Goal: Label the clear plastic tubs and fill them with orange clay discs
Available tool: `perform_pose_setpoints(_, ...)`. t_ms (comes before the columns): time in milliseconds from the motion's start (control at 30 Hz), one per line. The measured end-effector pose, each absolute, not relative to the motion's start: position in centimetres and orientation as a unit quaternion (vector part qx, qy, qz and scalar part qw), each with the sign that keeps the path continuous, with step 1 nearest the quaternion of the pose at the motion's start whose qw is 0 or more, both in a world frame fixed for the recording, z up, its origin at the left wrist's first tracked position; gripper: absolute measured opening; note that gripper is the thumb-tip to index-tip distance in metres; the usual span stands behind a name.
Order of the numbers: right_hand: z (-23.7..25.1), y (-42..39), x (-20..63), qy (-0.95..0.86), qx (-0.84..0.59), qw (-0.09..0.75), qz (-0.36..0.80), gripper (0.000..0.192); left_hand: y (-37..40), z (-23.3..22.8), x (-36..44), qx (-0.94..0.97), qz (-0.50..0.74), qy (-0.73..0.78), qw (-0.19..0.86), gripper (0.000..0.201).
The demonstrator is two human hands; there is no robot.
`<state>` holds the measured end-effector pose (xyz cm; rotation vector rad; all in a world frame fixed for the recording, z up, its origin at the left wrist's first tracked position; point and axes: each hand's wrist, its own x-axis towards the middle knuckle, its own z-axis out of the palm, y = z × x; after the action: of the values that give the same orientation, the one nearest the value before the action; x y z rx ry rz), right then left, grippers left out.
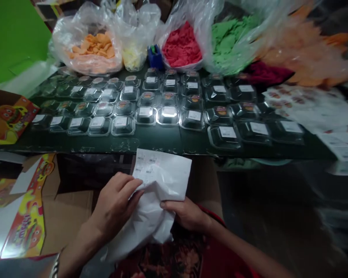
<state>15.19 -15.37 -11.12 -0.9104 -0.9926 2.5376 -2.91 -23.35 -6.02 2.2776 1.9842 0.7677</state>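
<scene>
A crumpled white sticker sheet (174,172) hangs in front of my body, below the table's near edge. A few small printed labels show at its upper left. My right hand (188,212) grips the sheet's right side, thumb on top. On the left, my left hand (118,199) has its fingertips pinched at the sheet beside the printed labels; whether a label is between them I cannot make out. Rows of clear plastic boxes (123,126) stand on the dark table (174,143) beyond, some bearing white labels and others round burger stickers.
Along the back sit plastic bags of orange pieces (95,48), red pieces (182,46) and green pieces (233,38), plus a blue tape dispenser (155,58). More sticker sheets (304,104) lie at right. Printed cartons (10,116) and an open cardboard box (68,216) are at left.
</scene>
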Motion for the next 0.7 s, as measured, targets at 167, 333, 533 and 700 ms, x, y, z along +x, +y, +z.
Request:
perform_pose_setpoints(167,-10.2,-15.9,15.9,-0.446,-0.326,0.136,0.823,0.029,-22.2,-5.3,-2.9,0.79,0.178,0.587,0.025,0.011)
perform_pose_setpoints(333,-9.5,-15.7,15.7,-0.524,-0.292,0.151,0.786,0.038,-22.4,-5.7,-2.9,0.793,0.173,0.584,0.02,0.017)
perform_pose_setpoints(533,-9.1,-15.0,15.3,-0.566,-0.272,0.156,0.762,0.044,-21.2,-6.2,-2.9,0.799,0.13,0.586,-0.027,0.023)
perform_pose_setpoints(700,-10.2,-15.1,14.6,-0.449,-0.355,0.136,0.809,0.04,-20.6,-4.7,-5.2,0.684,0.24,0.688,0.024,0.012)
